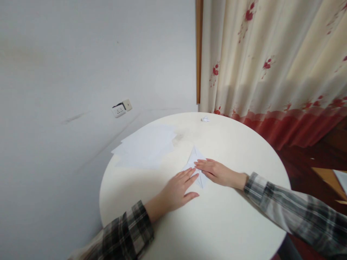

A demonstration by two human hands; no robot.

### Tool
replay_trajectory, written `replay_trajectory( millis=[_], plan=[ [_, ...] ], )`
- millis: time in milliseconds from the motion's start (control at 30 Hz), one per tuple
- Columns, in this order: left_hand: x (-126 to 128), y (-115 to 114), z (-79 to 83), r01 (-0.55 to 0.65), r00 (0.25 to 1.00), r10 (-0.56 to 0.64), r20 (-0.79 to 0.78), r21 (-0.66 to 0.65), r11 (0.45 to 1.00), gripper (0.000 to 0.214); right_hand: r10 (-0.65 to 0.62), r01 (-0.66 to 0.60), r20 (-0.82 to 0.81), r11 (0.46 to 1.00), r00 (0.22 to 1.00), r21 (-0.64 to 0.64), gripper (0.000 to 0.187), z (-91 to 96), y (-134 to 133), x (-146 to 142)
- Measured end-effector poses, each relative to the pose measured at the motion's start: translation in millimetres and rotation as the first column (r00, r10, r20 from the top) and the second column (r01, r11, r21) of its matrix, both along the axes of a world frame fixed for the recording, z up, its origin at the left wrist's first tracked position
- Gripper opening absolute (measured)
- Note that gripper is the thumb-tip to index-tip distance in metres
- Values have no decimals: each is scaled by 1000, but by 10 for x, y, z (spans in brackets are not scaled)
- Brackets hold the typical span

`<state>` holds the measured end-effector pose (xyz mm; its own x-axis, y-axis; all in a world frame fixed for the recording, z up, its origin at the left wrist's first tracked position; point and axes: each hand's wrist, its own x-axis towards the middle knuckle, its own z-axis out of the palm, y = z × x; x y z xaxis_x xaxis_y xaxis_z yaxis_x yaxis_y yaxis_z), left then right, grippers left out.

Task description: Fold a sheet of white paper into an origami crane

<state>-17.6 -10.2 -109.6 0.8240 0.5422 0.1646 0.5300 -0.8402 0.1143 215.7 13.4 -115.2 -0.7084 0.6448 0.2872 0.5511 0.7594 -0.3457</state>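
Observation:
A folded sheet of white paper [194,154] lies flat on the round white table [217,216], with a pointed tip at its far end and another at its near end. My left hand [177,189] rests on its left part, fingers stretched out and thumb spread away. From the right, my right hand [215,171] lies flat across the paper, fingers extended over its middle. The fingertips of both hands nearly meet there. Part of the paper's middle is covered by the fingers.
Several loose white sheets [146,146] are spread at the table's left back. A small crumpled or folded white paper piece [205,119] sits near the far edge. Beyond are a wall with a socket [118,111] and a flowered curtain [260,72].

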Motion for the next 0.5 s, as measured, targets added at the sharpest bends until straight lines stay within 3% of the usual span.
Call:
replay_trajectory(
  millis=[300, 500],
  plan=[
    [9, 0, 38, -25, 999, 26, 43, -22, 999, 60, 18, -18, -6, 1000, 1000, -20, 41, 25, -8, 12],
    [-11, 126, -11, -149, 987, 148, 53, 6, 989, 58, 14, -14, -11, 1000, 1000, -3, 41, 26, -23, 11]
  ],
)
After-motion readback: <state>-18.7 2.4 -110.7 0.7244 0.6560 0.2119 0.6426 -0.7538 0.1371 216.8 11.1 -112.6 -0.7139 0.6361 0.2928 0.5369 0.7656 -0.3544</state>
